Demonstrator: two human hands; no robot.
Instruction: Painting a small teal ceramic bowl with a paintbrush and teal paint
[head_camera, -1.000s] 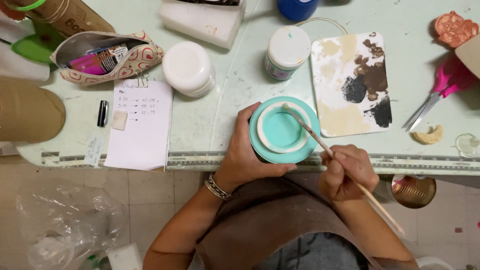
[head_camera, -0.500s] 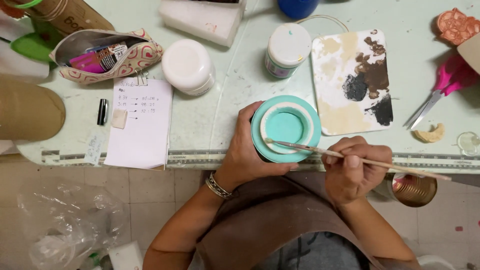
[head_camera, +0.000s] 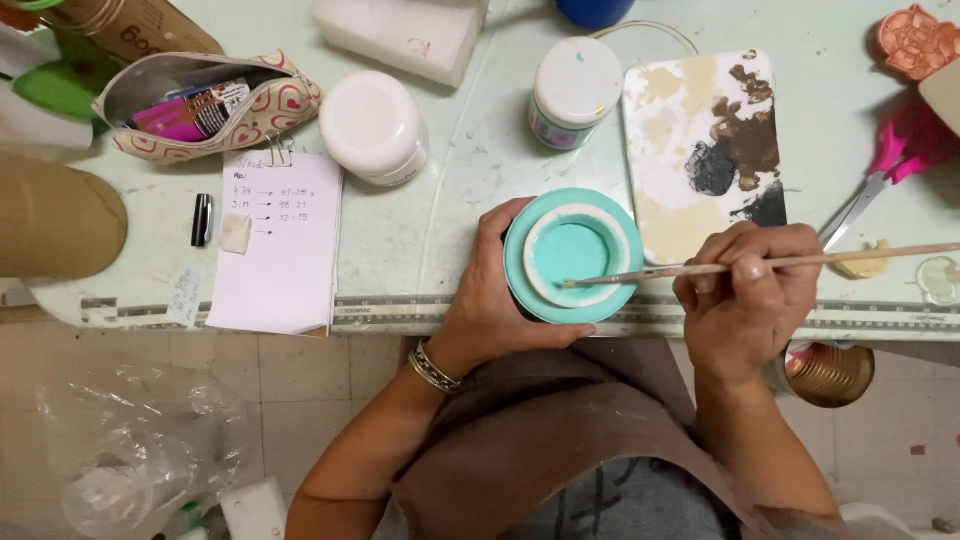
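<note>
While the pale green table (head_camera: 470, 230) is filling the upper half of the view, the person is leaning over its near edge with both forearms reaching up from below. One rectangular palette board (head_camera: 700, 150), smeared with cream, brown and black paint, is lying just right of centre. One sheet of white note paper (head_camera: 280, 250) is lying to the left, with one heart-patterned pencil pouch (head_camera: 205, 100) gaping open above it. Two white-lidded jars are standing behind the work: the wide jar (head_camera: 372, 125) by the paper and the smaller paint jar (head_camera: 572, 92) beside the palette.

The left hand (head_camera: 500, 300), a bracelet on its wrist, is curling around the left side of one round turquoise dish (head_camera: 572, 255), gripping it at the table's edge (its white ring is facing up). The right hand (head_camera: 750, 300) is bending at the wrist, its fingers pinching one thin paintbrush (head_camera: 760, 264) that is lying nearly level, its tip touching the dish's inner face just inside the white ring. One pair of pink-handled scissors (head_camera: 880, 180) is lying at the far right, well apart from both hands. One gold-coloured can (head_camera: 825, 372) is sitting below the table edge beside the right wrist, possibly hanging there, though the view is not settling that.
</note>
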